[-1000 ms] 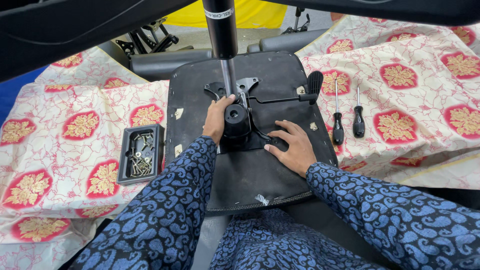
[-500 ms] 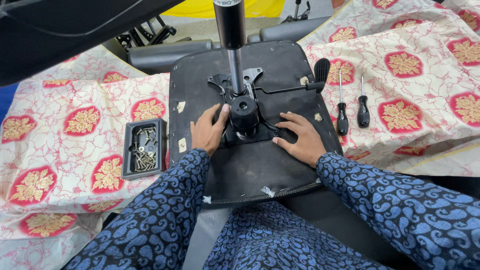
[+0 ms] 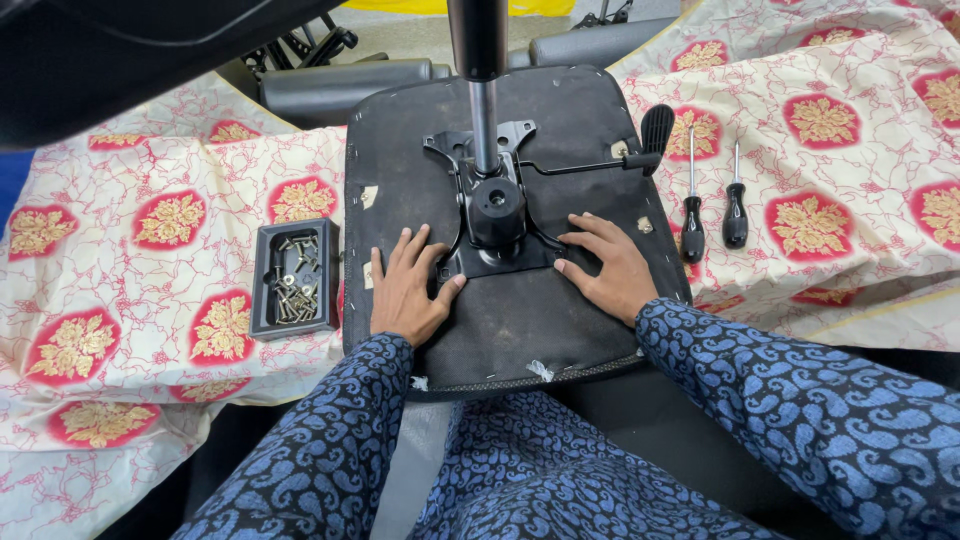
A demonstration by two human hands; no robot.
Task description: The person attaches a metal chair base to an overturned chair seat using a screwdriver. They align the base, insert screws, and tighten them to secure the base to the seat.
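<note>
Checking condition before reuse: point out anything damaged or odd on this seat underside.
The seat underside has small tears in its black lining with pale stuffing showing, near the front edge and beside the mechanism plate.

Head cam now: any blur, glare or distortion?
Head view: sharp on both hands, left hand and right hand; soft even light, faint shadows; slight sheen on the metal post; wide-lens bending at edges; dark blurred shape blocks the top-left corner.

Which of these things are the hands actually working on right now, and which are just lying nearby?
In hand:
- left hand and right hand, flat on the black seat underside
- black metal mechanism plate between them

Lying about:
- two screwdrivers on the cloth
- tray of screws
- patterned cloth
</note>
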